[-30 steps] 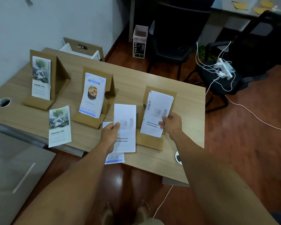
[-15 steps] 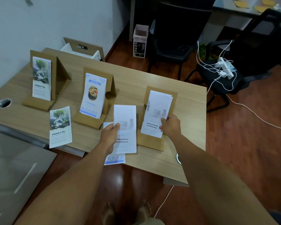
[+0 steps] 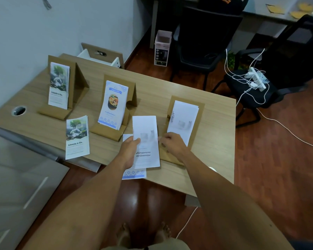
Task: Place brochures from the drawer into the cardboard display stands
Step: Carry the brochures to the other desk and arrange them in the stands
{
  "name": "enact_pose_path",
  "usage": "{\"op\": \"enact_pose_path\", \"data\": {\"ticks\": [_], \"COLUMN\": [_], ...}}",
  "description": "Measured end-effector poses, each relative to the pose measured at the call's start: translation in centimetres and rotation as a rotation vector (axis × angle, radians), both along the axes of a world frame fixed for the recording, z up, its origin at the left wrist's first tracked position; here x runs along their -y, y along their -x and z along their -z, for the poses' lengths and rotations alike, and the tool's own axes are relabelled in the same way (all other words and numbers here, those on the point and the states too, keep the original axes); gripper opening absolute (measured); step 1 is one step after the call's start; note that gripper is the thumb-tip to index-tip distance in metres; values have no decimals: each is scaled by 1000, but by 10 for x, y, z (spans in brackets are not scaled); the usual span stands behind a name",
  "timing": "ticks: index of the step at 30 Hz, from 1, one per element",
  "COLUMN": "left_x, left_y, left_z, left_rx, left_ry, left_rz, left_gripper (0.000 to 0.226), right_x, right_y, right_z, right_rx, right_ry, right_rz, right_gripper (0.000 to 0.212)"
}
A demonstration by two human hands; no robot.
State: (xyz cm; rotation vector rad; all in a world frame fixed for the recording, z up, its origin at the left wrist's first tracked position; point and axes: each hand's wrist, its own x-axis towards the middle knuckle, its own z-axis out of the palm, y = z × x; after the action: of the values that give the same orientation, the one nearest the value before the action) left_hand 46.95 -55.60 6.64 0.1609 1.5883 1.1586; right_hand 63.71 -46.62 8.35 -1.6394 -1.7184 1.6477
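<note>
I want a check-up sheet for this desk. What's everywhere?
Surface: wooden desk, cable hole at left.
Job's things: three cardboard stands, each holding brochures; tree brochure lying flat; open drawer behind.
Clutter: blue-patterned brochure over the desk edge.
Hands: left hand grips a white brochure; right hand reaches toward it, fingers curled, hold unclear.
Cables: white cords and power strip on a chair.
Surroundings: dark chairs, small box, wood floor.

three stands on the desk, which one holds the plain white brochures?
The right-hand cardboard stand, nearest the right hand. Its white brochures are mostly blank; the other two stands hold a tree-cover stack and a blue-patterned stack.
</note>
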Motion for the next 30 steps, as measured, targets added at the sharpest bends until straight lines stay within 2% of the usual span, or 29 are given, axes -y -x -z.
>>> {"op": "enact_pose_path", "data": {"ticks": [3,6,9,12,18,25,28,30], "left_x": [8,19,33,46,52,53,52,51], "left_y": [10,22,30,37,42,44,43,40], "left_z": [1,4,9,21,38,53,54,52], "left_rx": [11,-50,-208,-316,-370,-434,-498,-520], "left_ry": [-1,45,108,142,164,169,207,229], "left_rz": [6,49,102,103,127,168,186,182], "left_gripper": [32,35,39,42,34,24,3,27], "right_x": [18,30,41,53,68,77,83,86], "right_y": [17,33,44,57,72,80,81,82], "right_z": [2,17,33,46,67,70,73,74], "right_rx": [-73,-59,16,126,297,394,417,411], "right_ry": [70,80,42,-18,-120,-177,-201,-181], "right_rz": [-9,6,55,43,-4,-61,-53,-23], "right_gripper": [8,19,25,22,8,17,20,22]}}
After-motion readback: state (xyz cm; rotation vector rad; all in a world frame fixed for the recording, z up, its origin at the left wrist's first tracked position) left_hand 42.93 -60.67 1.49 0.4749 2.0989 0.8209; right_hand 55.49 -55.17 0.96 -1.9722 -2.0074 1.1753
